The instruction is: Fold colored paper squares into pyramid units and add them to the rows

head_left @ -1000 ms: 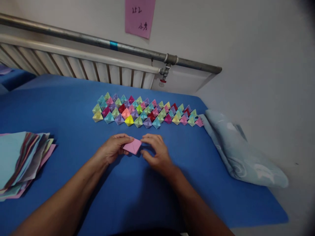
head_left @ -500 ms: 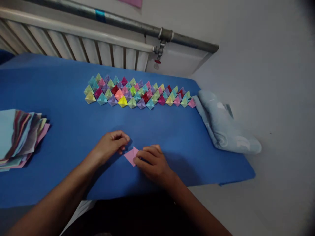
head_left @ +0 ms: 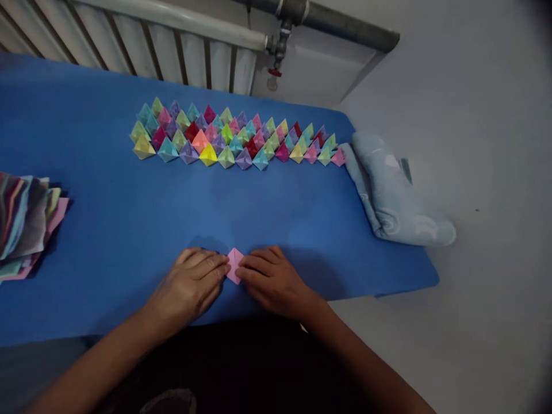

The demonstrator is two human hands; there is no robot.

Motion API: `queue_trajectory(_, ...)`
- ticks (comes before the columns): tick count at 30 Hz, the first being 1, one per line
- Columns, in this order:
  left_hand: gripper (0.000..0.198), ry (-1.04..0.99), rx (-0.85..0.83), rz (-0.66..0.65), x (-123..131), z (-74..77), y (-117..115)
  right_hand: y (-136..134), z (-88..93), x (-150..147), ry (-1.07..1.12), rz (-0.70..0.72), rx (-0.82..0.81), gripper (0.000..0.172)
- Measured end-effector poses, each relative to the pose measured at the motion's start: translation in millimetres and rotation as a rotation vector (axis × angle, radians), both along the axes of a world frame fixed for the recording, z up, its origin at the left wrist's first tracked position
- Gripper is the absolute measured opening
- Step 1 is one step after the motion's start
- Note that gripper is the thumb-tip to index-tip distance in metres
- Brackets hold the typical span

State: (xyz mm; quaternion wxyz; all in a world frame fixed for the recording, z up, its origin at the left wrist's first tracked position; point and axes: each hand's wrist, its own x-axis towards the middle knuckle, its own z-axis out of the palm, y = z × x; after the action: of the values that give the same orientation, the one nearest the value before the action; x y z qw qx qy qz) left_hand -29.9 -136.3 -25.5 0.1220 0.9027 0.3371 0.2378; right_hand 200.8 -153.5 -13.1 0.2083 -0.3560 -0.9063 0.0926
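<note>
A small folded pink paper (head_left: 234, 264) lies flat on the blue tabletop (head_left: 107, 213) near its front edge. My left hand (head_left: 190, 284) rests palm down beside it, fingers stretched out, fingertips pressing its left edge. From the other side my right hand (head_left: 271, 279) presses the paper's right edge, its fingers flat and together. Most of the paper is covered by my fingers. Farther back on the table stand several rows of finished folded paper shapes (head_left: 228, 138) in many colours.
A stack of coloured paper sheets (head_left: 26, 221) lies at the left edge. A rolled pale blue cloth (head_left: 392, 195) sits at the table's right end. A radiator (head_left: 150, 40) and a pipe with a valve (head_left: 280, 40) run behind the table.
Both hands brought the pink paper down toward the front edge and now press it flat. My left hand opened from a pinch. The camera tilted downward.
</note>
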Motion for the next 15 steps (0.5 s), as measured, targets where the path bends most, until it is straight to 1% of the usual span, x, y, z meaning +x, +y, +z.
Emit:
queue_trajectory(5, 0.025, 0.015, 0.061, -0.027, -1.5, 1.9, 1.4, -1.1, -1.6, 3.8, 0.111, -0.057, -0.076, 0.026)
queue_trajectory(10, 0.023, -0.015, 0.051, -0.028, -1.6, 0.9, 2.4, -0.2, -1.6, 3.2, 0.113, -0.075, -0.088, 0.019)
queue_trajectory(15, 0.023, -0.072, -0.027, -0.008, 0.7, 3.5, 2.5, 0.9, -1.6, 4.1, 0.096, -0.07, -0.089, 0.015)
